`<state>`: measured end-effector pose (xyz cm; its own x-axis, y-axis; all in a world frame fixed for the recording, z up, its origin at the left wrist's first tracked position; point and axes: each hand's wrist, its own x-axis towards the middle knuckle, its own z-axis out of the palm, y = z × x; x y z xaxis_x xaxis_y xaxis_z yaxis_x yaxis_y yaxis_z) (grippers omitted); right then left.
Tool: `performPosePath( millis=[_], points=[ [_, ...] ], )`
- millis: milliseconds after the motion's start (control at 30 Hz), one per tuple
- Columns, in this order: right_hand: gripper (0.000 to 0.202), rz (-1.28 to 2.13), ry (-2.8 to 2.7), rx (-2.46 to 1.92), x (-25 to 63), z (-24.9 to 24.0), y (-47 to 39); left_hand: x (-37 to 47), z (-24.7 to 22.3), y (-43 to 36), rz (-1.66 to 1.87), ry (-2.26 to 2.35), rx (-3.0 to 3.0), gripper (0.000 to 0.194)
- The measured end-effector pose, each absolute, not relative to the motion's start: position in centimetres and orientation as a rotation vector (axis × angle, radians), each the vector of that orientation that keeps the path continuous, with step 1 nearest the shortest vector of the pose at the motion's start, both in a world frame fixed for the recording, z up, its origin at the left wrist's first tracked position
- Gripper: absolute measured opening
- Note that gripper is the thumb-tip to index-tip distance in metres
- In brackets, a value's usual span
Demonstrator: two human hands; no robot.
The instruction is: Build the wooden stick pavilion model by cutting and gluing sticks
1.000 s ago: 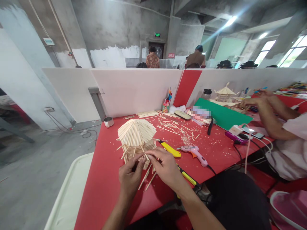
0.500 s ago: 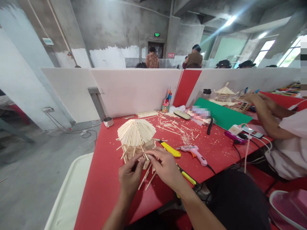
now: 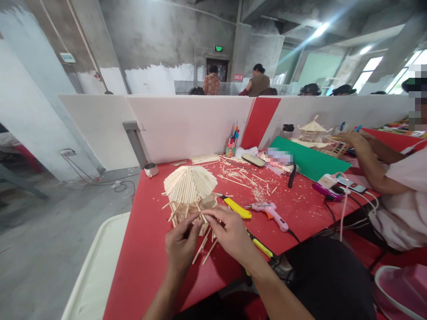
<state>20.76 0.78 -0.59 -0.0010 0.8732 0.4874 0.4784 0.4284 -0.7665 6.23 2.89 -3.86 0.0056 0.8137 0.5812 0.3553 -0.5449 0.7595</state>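
Observation:
A small pavilion model (image 3: 190,184) made of pale wooden sticks stands on the red table, its pointed roof built from sticks laid side by side. At its near side my left hand (image 3: 183,238) and my right hand (image 3: 230,229) meet, fingertips pinched on a thin wooden stick (image 3: 199,208) that leans against the roof's edge. Where the stick runs between the fingers is partly hidden. Several loose wooden sticks (image 3: 200,249) jut out below the hands. Right of the model lie a yellow utility knife (image 3: 237,208) and a pink hot glue gun (image 3: 270,212).
Wood scraps and sticks (image 3: 240,174) litter the red table (image 3: 133,262). A metal cup (image 3: 151,169) stands at the far left corner and a pen holder (image 3: 230,147) near the white partition (image 3: 190,129). To the right are a green board (image 3: 307,158), cables and a co-worker's arm (image 3: 370,155).
Both my hands and the model hold nearly the same position. A person behind the partition has shifted left, and the co-worker's hands on the right have moved slightly.

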Motion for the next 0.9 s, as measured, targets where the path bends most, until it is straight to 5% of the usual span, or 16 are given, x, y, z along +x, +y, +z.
performPosePath(
  millis=[900],
  points=[
    [0.020, 0.371, -1.504, -1.225, 21.7, -0.5, 0.2, 5.4, -3.7, 1.9, 1.616, 1.219, 1.723, 0.025]
  ],
)
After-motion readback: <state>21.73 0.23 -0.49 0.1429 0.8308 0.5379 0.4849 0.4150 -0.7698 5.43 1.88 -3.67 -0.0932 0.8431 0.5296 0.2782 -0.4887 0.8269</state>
